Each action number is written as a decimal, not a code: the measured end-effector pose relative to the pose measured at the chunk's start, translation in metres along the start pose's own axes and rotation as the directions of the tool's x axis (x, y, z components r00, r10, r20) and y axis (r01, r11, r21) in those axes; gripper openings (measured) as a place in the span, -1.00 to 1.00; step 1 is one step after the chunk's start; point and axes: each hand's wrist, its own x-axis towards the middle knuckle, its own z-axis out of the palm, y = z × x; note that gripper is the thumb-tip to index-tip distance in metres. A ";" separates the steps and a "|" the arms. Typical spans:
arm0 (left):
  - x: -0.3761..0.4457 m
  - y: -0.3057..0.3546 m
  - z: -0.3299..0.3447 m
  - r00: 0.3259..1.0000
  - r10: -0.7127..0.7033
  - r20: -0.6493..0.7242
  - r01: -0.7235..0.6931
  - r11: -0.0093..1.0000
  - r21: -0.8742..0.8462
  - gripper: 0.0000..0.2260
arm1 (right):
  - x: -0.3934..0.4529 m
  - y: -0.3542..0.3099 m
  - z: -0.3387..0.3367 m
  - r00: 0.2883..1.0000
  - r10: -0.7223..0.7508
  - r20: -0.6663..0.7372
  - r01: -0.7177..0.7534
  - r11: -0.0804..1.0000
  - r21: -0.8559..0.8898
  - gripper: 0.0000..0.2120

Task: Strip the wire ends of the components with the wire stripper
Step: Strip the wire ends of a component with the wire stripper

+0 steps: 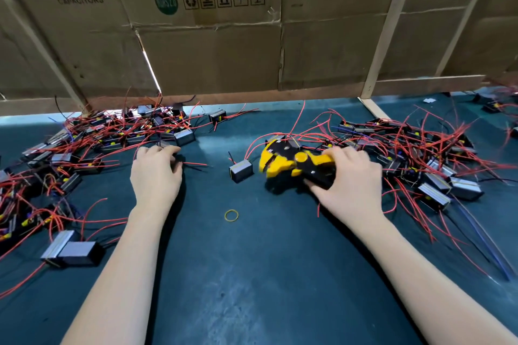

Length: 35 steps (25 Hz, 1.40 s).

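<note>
Wire stripper head motion-blurred, jaw detail unreadable; handles mostly hidden under right hand. Left hand fingertips covering a dark component, barely visible. Left pile and right pile cut off at frame edges. Cardboard lettering cropped at top.

Your right hand grips the handles of the yellow-and-black wire stripper, its head pointing left and low over the dark green surface. Just left of the head sits one loose component. Your left hand curls down over a dark component with red and black wires trailing right. Heaps of red-wired components lie at the left and right. A yellow rubber band lies between your forearms, below a cardboard wall.
</note>
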 end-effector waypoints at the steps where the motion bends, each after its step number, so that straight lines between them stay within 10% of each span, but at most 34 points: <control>1: -0.001 0.000 0.000 1.000 -0.009 -0.003 0.009 1.000 -0.018 -0.76 | 0.003 0.006 -0.001 0.997 0.078 -0.024 -0.079 0.995 -0.052 -0.47; 10: -0.011 0.021 -0.018 0.968 0.210 -0.136 -0.223 0.971 -0.091 -0.96 | -0.001 -0.013 -0.022 0.968 0.097 -0.230 0.038 0.851 0.523 -0.57; 19: -0.053 0.086 -0.026 0.930 0.320 0.181 -0.128 0.744 -0.656 -0.88 | 0.000 0.004 -0.015 0.970 0.114 -0.215 -0.083 0.985 0.149 -0.51; 35: -0.063 0.096 -0.021 0.878 0.395 0.270 -0.066 0.659 -0.749 -0.82 | 0.000 0.005 -0.009 0.964 -0.034 -0.263 0.033 0.999 -0.008 -0.52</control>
